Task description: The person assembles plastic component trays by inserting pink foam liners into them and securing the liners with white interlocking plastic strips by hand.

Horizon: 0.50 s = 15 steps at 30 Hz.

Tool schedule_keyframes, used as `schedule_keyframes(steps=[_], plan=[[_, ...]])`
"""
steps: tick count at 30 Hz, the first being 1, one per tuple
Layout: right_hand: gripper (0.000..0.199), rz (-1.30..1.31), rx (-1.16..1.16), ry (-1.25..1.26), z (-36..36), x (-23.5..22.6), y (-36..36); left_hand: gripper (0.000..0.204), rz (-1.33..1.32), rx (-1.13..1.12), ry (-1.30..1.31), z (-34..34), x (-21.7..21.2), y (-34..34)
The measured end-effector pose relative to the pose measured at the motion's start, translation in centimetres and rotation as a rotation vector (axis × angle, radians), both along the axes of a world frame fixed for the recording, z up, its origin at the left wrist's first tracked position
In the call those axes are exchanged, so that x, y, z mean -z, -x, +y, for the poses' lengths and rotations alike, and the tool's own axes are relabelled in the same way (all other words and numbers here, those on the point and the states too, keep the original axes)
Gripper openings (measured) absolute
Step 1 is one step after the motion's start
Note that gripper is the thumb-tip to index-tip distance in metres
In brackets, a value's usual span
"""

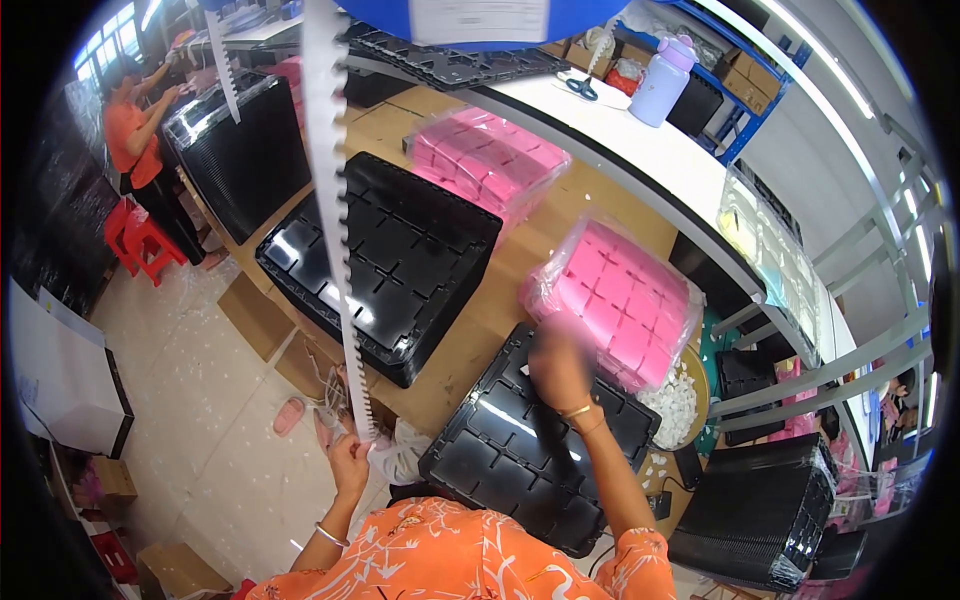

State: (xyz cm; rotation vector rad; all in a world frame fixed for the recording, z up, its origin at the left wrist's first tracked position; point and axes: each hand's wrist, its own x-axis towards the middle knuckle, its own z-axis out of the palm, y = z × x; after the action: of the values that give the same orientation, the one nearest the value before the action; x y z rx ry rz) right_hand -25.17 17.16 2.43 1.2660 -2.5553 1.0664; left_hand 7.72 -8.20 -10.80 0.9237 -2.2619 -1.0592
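Note:
My left hand (348, 465) is closed on the lower end of a long white strip (335, 220) with a notched edge. The strip runs up past the top of the view. My right hand (560, 368) is smeared by motion, over the far edge of a black compartment tray (500, 415) in front of me. Whether its fingers hold anything cannot be made out. Just beyond it lies a plastic-wrapped stack of pink trays (625, 300). A yellowish round container (695, 370) with many small white pieces (672, 412) stands right of the black tray.
A tall stack of black trays (385, 265) stands left of centre, with more pink trays (485, 160) behind. On the white bench (600, 115) are scissors (580, 88) and a lilac bottle (664, 80). A co-worker (140, 150) stands far left near a red stool (150, 245).

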Motion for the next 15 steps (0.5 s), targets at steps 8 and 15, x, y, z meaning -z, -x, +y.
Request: schedule_keyframes(steps=[8,15], plan=[[0.012,0.219,0.075,-0.141,-1.0,3.3,3.1,0.015,-0.105,-0.113,-0.295,3.2,0.7,-1.6],[0.012,0.197,0.102,-0.098,-0.9,3.4,2.5,0.015,-0.085,0.046,-0.348,4.7,-2.3,0.0]])
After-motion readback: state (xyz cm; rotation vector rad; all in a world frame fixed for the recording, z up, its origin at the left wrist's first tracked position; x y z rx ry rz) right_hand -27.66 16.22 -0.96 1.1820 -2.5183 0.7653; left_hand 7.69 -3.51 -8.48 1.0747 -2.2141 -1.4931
